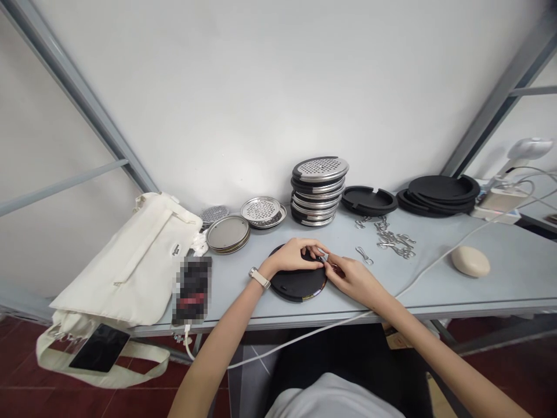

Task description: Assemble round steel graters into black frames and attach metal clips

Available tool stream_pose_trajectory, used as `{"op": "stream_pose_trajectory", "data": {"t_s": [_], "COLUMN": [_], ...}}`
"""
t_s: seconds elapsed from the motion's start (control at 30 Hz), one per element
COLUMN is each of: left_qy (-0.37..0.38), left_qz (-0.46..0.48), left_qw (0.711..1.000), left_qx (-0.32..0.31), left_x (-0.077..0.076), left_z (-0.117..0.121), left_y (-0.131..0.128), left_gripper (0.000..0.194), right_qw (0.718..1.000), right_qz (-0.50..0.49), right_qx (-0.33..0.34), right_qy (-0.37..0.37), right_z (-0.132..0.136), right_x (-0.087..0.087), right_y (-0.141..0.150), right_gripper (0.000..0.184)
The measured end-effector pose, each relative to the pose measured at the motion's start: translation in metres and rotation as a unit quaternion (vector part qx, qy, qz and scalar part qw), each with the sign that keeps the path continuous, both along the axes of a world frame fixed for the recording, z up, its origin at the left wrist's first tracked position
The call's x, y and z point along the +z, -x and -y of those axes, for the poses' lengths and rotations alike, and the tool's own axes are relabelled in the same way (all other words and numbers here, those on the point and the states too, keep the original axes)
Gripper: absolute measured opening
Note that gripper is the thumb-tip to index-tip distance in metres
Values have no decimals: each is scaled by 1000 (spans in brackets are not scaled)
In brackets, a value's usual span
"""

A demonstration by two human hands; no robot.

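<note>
A round black disc [298, 284] lies flat on the table near its front edge, partly covered by my hands. My left hand [296, 255], with a light-banded watch at the wrist, reaches over the disc with its fingers curled and the thumb close to its right side. From the right, my right hand [348, 278] pinches at the same spot by the disc's rim, its fingertips touching or nearly touching the left ones. What sits between the fingertips is too small and hidden to name. Closest to the right hand is a loose wire clip [364, 255].
Behind stand a stack of perforated metal discs in black holders [319, 191], grater-like plates [261, 210], plain metal discs [227, 233] and black holders [369, 200]. Metal clips [395, 241], a cream oval object [470, 261], a white cable [429, 267] and a white bag [130, 261] lie around.
</note>
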State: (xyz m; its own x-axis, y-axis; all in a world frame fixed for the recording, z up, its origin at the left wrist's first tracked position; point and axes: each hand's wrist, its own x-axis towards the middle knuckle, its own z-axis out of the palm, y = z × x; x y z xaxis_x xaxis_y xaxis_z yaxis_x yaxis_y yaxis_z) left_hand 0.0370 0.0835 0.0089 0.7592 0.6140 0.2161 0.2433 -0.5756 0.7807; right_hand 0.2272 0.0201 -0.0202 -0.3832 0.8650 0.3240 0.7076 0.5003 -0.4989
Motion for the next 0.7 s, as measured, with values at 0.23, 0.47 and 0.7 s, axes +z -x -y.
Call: {"op": "stream_pose_trajectory", "data": {"t_s": [0.23,0.47,0.7], "left_qy": [18,-4,-13], "left_qz": [10,13,9], "left_qw": [1000,1000,1000], "left_qx": [-4,0,10], "left_x": [-3,-2,-1], "left_z": [0,0,-1], "left_y": [0,0,-1], "left_gripper": [34,32,34], "right_qw": [1000,1000,1000], "right_qz": [-20,-8,11], "right_qx": [-16,17,8], "right_qy": [-2,20,27], "right_z": [1,-1,-6], "right_x": [-1,0,-3], "right_y": [-1,-3,-2], "right_gripper": [22,27,30]}}
